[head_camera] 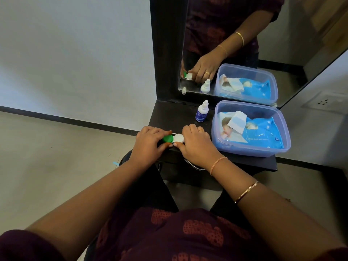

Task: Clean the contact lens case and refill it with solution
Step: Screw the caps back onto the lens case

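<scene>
Two hands grasp the contact lens case (174, 138) at the near edge of the bench (175, 113), the left hand (148, 146) curled over its green cap (168, 138), the right hand (195, 144) pinching by the white cap (178, 138), so a slipping twist could send it off the edge

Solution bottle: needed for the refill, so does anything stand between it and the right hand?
Nothing visible does. The solution bottle stands upright beyond the right hand, which holds the lens case; the tub sits to its right.
</scene>
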